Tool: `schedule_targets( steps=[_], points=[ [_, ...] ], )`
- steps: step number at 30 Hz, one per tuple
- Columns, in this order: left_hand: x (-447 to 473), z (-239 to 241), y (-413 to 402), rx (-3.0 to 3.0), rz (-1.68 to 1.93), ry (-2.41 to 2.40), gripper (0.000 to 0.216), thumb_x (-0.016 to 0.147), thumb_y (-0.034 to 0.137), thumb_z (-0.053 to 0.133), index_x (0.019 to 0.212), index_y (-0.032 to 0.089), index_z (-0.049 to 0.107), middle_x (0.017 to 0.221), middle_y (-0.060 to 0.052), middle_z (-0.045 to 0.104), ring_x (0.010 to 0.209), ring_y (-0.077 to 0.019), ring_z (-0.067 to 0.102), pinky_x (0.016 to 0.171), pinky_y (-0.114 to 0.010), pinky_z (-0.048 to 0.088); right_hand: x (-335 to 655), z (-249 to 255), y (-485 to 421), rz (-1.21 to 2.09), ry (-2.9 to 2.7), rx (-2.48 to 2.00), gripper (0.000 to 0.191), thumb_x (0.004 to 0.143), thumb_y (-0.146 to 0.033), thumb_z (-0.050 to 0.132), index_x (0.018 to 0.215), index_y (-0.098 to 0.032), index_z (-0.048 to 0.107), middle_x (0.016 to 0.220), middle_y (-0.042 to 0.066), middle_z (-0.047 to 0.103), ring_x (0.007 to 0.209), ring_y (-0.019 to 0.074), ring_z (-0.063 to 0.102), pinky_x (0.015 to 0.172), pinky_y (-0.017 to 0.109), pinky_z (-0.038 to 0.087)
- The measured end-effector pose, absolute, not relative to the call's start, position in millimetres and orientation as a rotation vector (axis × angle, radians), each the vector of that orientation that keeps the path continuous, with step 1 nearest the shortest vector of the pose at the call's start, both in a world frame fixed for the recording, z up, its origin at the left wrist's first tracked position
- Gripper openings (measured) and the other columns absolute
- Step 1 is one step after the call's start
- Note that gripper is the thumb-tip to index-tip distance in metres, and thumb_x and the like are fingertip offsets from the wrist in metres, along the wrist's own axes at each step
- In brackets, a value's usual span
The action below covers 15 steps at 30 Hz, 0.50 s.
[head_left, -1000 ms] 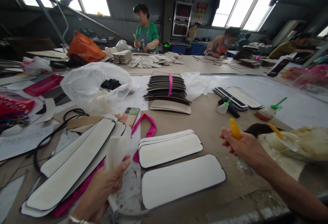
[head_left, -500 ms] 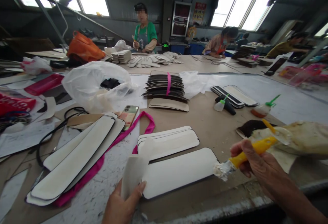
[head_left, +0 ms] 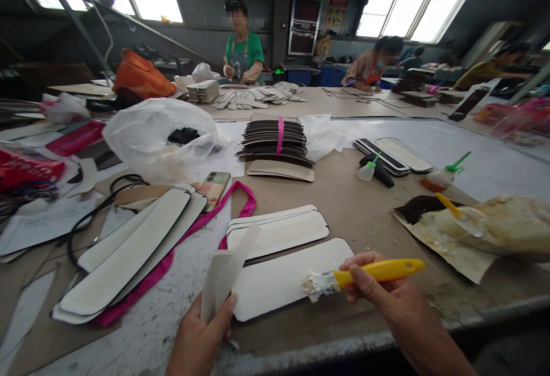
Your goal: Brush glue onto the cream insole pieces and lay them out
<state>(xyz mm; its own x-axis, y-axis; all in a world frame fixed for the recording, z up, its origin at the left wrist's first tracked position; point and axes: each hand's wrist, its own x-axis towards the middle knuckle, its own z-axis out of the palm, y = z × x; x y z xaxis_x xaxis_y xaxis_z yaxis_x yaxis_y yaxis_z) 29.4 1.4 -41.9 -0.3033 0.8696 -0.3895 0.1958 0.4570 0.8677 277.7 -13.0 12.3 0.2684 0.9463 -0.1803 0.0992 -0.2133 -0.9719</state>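
My right hand (head_left: 378, 284) grips a yellow-handled brush (head_left: 382, 270), its bristles caked with a whitish paste. The bristles are over the right part of a long white panel with rounded corners (head_left: 275, 284); whether they touch it I cannot tell. In my left hand (head_left: 204, 330) are pale, thin strips (head_left: 219, 284), held upright at the panel's left end, with the thumb pressed against them. Just behind lies a small stack of similar white panels (head_left: 279, 230). To the left, more long white panels (head_left: 124, 261) overlap on a pink ribbon (head_left: 172, 267).
A paste-smeared bag with a second yellow handle (head_left: 449, 207) lies at right. Small bottles with green nozzles (head_left: 440, 178) stand behind it. A pink-banded stack of dark panels (head_left: 275, 138), a phone (head_left: 215, 190) and a plastic bag (head_left: 158, 135) sit farther back. Other people work across the table.
My right hand has carried the brush leftward, from beyond the panel's right end to over the panel. The brush handle now lies flatter. My left hand still holds the strips.
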Motion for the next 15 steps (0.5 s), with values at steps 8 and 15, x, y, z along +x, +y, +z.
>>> schedule_targets(
  steps=[8,15],
  points=[
    [32.7,-43.8,3.0,0.791,0.927,1.642,0.022,0.059,0.036,0.063,0.060,0.017,0.052,0.032,0.007,0.044,0.034,-0.0073,0.034,0.036,-0.019,0.024,207.6,-11.8,3.0,1.190,-1.118,-1.487,0.027,0.071,-0.046,0.056,0.073,-0.020,0.056,0.059,-0.001,0.057,0.051,0.0128,0.053,0.051,0.025,0.044],
    [23.3,-44.6,-2.7,0.902,0.863,1.666,0.029,0.061,0.045,0.063,0.062,0.018,0.053,0.036,0.007,0.047,0.038,-0.0119,0.042,0.041,-0.024,0.034,281.7,6.3,-11.3,0.687,-1.248,-1.863,0.029,0.070,-0.049,0.056,0.079,-0.021,0.059,0.059,0.001,0.060,0.061,0.0188,0.060,0.053,0.026,0.047]
  ],
)
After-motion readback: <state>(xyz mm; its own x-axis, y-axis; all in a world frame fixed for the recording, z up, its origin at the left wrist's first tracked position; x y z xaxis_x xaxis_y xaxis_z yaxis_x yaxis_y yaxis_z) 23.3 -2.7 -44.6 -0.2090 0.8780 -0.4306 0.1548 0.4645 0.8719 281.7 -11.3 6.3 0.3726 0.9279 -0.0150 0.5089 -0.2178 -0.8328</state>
